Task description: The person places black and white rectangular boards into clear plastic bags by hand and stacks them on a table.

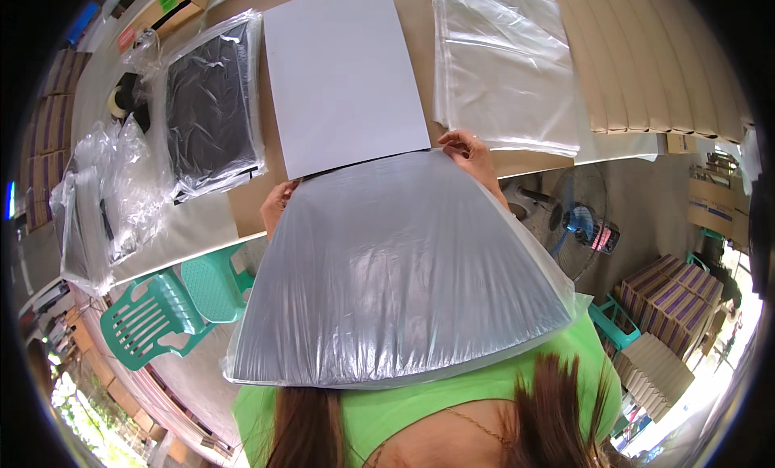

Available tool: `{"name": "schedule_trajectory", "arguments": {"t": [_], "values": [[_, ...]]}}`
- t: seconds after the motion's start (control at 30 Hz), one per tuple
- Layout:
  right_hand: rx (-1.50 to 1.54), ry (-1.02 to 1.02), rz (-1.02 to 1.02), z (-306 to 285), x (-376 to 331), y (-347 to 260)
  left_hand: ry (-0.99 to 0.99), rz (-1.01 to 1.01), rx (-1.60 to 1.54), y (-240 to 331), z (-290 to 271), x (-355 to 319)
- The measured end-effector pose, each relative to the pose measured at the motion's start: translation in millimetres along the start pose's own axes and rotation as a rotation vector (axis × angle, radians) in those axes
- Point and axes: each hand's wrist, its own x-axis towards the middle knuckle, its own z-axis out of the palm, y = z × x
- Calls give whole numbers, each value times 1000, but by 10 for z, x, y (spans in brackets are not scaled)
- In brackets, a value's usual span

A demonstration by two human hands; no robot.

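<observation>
A large, shiny grey plastic bag [379,274] spreads from the table edge back against my body, see-through along its sides. Its top edge lies by the near edge of a flat white board [347,73], where a thin dark line shows between them. At the left corner of that edge my left hand [280,200] grips the bag, its fingers partly hidden. My right hand [471,155] pinches the right corner between thumb and fingers. Whether something fills the bag, I cannot tell.
Clear plastic bags [508,73] lie stacked to the right, beside a row of brown padded pieces [646,60]. At left are a wrapped dark flat item [211,105], crumpled plastic [133,185] and a tape roll [123,97]. Green chairs [153,319] and a fan [580,220] stand below.
</observation>
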Motion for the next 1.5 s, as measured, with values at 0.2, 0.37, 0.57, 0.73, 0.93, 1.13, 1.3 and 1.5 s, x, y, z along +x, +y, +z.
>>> {"name": "schedule_trajectory", "arguments": {"t": [0.2, 0.37, 0.57, 0.73, 0.93, 1.13, 1.3, 1.5], "values": [[-341, 126, -267, 87, 25, 90, -37, 70, 94, 109, -45, 30], [-370, 160, -273, 11, 1, 132, -36, 24, 253, 96, -163, 26], [-225, 13, -382, -120, -177, -421, 203, 474, 185, 49, -86, -66], [-255, -215, -419, -86, -200, -428, -188, 468, -52, 202, -150, -77], [-437, -74, -398, -176, -161, -241, -64, 557, 179, 85, -228, 26], [-429, -153, -465, -32, -110, -185, -246, 524, 54, 237, -182, -32], [-434, -216, -345, -38, -33, -157, -371, 510, -91, 141, -214, 173], [-266, -212, -369, 135, 76, -709, -5, -4, -351, 428, -338, 34]]}}
